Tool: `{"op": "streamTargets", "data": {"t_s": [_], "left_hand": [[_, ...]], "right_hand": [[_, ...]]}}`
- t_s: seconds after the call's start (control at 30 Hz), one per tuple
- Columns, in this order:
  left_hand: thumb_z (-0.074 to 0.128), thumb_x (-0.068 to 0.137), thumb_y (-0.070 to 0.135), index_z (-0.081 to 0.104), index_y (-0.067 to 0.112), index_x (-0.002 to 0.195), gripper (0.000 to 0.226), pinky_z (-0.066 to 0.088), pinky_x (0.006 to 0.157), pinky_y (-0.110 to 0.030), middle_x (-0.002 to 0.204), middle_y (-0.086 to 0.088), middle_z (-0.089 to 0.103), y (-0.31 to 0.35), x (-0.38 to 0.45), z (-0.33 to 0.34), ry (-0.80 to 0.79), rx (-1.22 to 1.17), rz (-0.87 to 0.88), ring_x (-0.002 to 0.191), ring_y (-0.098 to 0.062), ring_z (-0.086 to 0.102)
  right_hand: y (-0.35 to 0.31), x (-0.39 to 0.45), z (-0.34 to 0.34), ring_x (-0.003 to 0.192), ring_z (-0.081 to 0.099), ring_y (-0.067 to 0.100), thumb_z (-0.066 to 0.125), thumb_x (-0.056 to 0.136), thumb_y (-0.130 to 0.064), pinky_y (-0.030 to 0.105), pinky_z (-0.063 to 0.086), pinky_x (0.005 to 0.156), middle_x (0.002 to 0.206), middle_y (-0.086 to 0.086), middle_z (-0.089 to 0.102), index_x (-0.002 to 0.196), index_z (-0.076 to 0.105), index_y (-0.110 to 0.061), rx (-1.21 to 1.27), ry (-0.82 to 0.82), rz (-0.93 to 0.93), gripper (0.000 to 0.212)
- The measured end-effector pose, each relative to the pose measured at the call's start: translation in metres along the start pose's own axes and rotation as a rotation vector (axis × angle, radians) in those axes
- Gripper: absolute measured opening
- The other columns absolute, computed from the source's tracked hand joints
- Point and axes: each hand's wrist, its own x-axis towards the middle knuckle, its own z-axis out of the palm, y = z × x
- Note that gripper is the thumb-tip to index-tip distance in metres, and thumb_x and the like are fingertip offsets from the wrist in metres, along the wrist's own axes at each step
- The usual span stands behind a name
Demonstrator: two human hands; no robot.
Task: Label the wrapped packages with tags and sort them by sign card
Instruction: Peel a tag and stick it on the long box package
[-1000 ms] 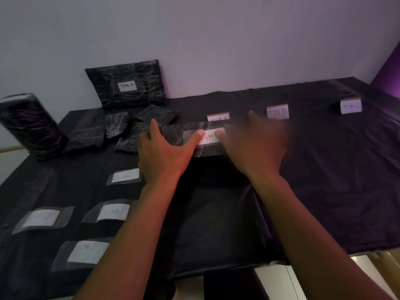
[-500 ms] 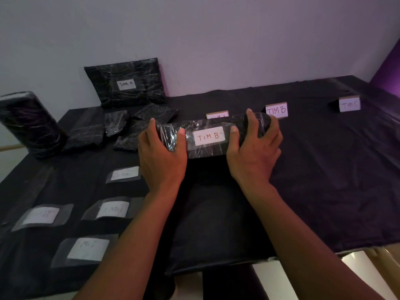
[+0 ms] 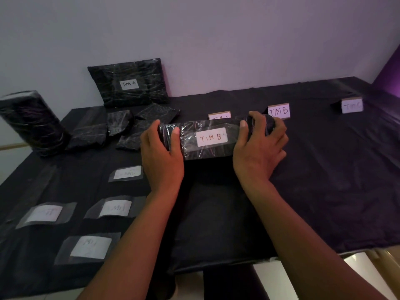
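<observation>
While both hands grip the package (image 3: 205, 139) tagged "TIM B", the left hand (image 3: 161, 152) and the right hand (image 3: 259, 148) curl round its ends, in front of the sign cards. I think it should go level to the TIM B card (image 3: 278, 111), tag facing up. Three sign cards stand on the desk (image 3: 324, 180); four loose tags (image 3: 116, 208) lie at the left.

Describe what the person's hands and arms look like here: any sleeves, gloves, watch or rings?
Both the left hand and the right hand are bare, without gloves. Both forearms are uncovered up to the bottom frame edge, so no sleeves show. No watch, bracelet or ring is visible on either, though the lighting is dim.
</observation>
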Motion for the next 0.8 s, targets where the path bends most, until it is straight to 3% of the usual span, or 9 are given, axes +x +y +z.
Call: {"op": "streamTargets", "data": {"t_s": [0.1,0.2,0.3,0.57,0.8], "left_hand": [[0.060,0.091,0.062,0.034,0.022,0.152,0.077,0.040,0.111,-0.041,0.149,-0.005,0.042,-0.002,-0.004,-0.003,-0.055,0.031,0.029,0.136,-0.021,0.044],[0.073,0.070,0.074,0.022,0.025,0.157,0.112,0.033,0.107,-0.033,0.153,-0.004,0.036,-0.005,-0.004,-0.006,-0.136,0.078,0.056,0.142,-0.020,0.036],[0.074,0.072,0.070,0.013,0.026,0.160,0.116,0.034,0.113,-0.037,0.155,-0.005,0.030,-0.013,-0.001,-0.010,-0.202,0.042,0.072,0.144,-0.020,0.033],[0.062,0.094,0.054,0.008,0.026,0.162,0.091,0.027,0.113,-0.031,0.160,-0.005,0.024,-0.017,0.005,-0.015,-0.285,-0.019,0.067,0.148,-0.018,0.027],[0.049,0.104,0.035,0.018,0.023,0.161,0.066,0.022,0.109,-0.023,0.158,-0.004,0.032,-0.017,0.005,-0.013,-0.232,-0.036,0.070,0.145,-0.013,0.030]], "right_hand": [[0.006,-0.004,-0.004,0.143,0.025,0.030,0.043,0.100,-0.058,0.056,0.034,0.108,0.160,0.008,0.019,0.144,0.039,-0.042,0.001,-0.059,-0.043,0.047],[0.011,-0.008,-0.011,0.150,0.013,0.032,0.048,0.079,-0.086,0.055,0.026,0.114,0.164,0.011,0.005,0.154,0.020,-0.042,-0.112,-0.184,-0.098,0.091],[0.013,-0.009,-0.016,0.151,0.010,0.035,0.046,0.070,-0.094,0.054,0.025,0.116,0.165,0.013,0.000,0.157,0.011,-0.042,-0.155,-0.222,-0.124,0.108],[0.020,-0.004,-0.015,0.149,0.016,0.034,0.043,0.098,-0.064,0.053,0.030,0.114,0.165,0.014,0.007,0.158,0.024,-0.040,-0.126,-0.199,-0.181,0.067],[0.017,0.003,-0.020,0.144,0.028,0.031,0.046,0.103,-0.041,0.051,0.031,0.110,0.160,0.010,0.023,0.149,0.040,-0.042,-0.069,-0.143,-0.165,0.047]]}}
